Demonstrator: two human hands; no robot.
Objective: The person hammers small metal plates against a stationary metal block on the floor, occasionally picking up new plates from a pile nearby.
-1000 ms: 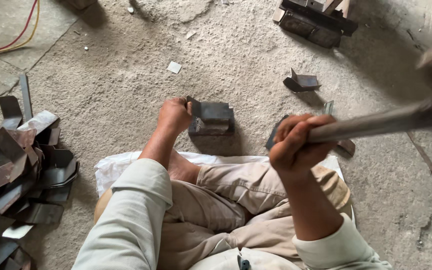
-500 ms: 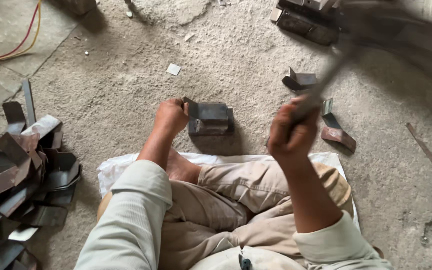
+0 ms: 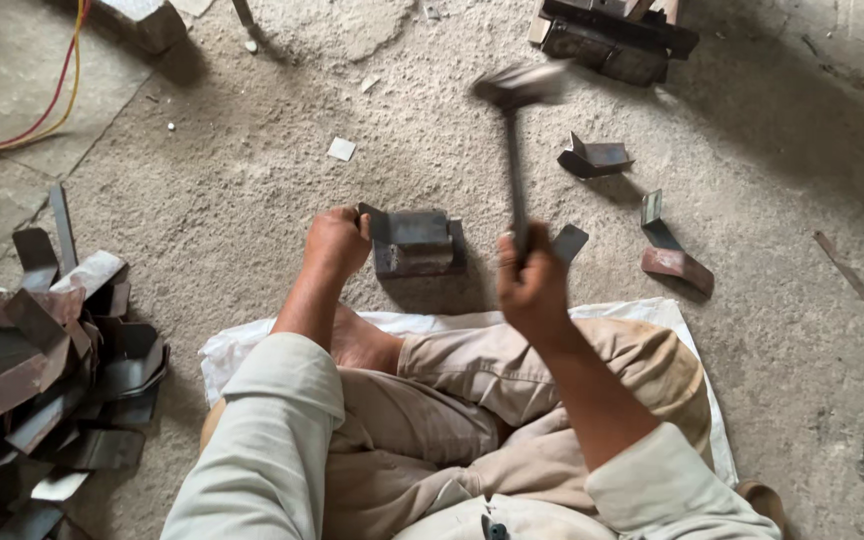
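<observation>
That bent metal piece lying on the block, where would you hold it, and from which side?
Probably by its left end, coming in from the left, as the left hand does now. The bent metal piece lies flat across the block, and that end sticks out past the block's edge, so fingers can pinch it there. This also keeps them clear of the hammer, gripped in the right hand.

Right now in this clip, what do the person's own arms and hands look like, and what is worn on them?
Both hands are bare: no gloves, rings or watch show on the left hand or the right hand. Each arm wears a pale grey-green sleeve, the left sleeve reaching about to the elbow, the right sleeve pushed up likewise, leaving the forearms uncovered. The fabric is plain, with no markings visible.
</observation>
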